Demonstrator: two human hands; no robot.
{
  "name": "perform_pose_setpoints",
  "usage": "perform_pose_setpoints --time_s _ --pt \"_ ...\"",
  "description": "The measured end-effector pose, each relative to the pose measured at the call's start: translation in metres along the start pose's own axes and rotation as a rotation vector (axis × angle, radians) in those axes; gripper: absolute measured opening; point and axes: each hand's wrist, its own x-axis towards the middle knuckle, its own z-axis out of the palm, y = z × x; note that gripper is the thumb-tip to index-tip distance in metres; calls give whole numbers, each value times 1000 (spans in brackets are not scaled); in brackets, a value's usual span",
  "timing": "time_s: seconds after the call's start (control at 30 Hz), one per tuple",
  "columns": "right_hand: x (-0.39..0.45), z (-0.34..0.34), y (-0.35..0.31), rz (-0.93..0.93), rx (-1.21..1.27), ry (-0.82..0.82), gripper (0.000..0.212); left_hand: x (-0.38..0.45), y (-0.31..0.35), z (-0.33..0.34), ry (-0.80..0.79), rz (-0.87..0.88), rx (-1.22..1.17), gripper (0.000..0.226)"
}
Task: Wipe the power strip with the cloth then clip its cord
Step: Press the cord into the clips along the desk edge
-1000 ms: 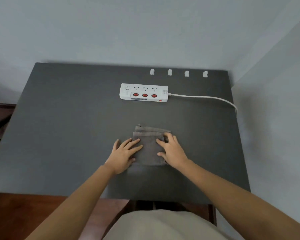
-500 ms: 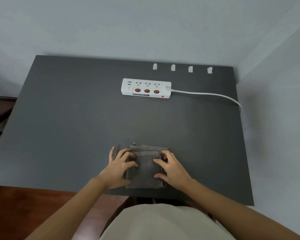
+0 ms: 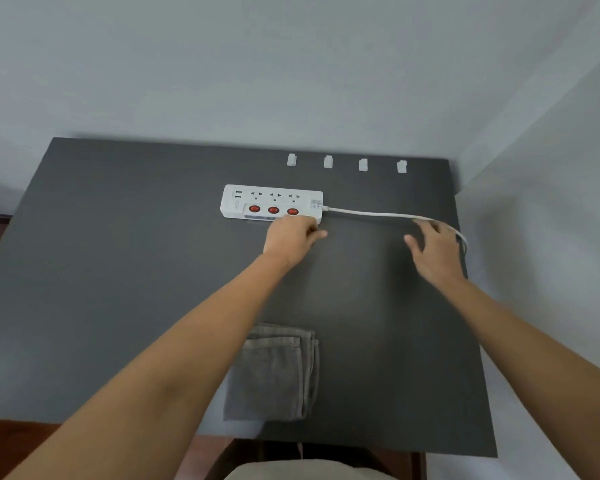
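A white power strip (image 3: pixel 267 200) with three red switches lies at the back middle of the dark grey table (image 3: pixel 118 271). Its white cord (image 3: pixel 371 213) runs right and drops over the table's right edge. My left hand (image 3: pixel 291 237) has its fingers curled over the strip's front right corner, with the thumb beside it. My right hand (image 3: pixel 433 251) is spread over the cord near the right edge, fingertips touching it. The folded grey cloth (image 3: pixel 274 375) lies by the near edge, held by neither hand and partly hidden by my left forearm.
Several small white cord clips (image 3: pixel 328 161) stand in a row along the table's back edge, behind and to the right of the strip. Grey walls close in behind and on the right. Wooden floor shows below the near edge.
Both hands have let go of the cloth and reached forward, the left to the power strip and the right to the cord. The cloth stays at the near edge.
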Motion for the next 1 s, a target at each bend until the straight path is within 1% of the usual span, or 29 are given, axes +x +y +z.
perform_pose_setpoints --time_s 0.03,0.07,0.13,0.17,0.2,0.27,0.3,0.4,0.53,0.6,0.73,0.83,1.0 --pt "11 1 10 19 -49 -35 42 9 11 6 -12 28 52 33" --pt "20 1 18 32 -90 -63 47 18 20 14 -12 55 59 34" --pt "34 2 32 43 -143 -103 47 33 32 35 -52 116 -22 22" --pt "40 4 39 48 -157 -116 44 40 36 45 -89 156 -49 26" --pt "45 6 43 52 -165 -122 37 47 38 54 -133 189 -58 38" --pt "50 7 44 20 -156 -120 20 57 41 68 -179 215 -86 50" --pt "51 7 44 -12 -143 -124 15 61 42 72 -184 208 -93 53" --pt "57 9 35 -89 -104 -122 12 72 26 80 -167 167 -63 48" --pt "70 18 0 -143 -41 -116 13 83 -18 65 -41 152 -80 33" --pt "80 25 -26 -168 9 -122 13 90 -41 51 20 125 -79 29" --pt "100 42 -88 -159 152 -138 11 108 -88 16 97 70 -85 24" --pt "117 56 -125 -122 239 -157 7 123 -120 -5 136 24 -59 26" --pt "146 80 -161 -130 265 -151 5 147 -154 -21 147 -27 -103 31"
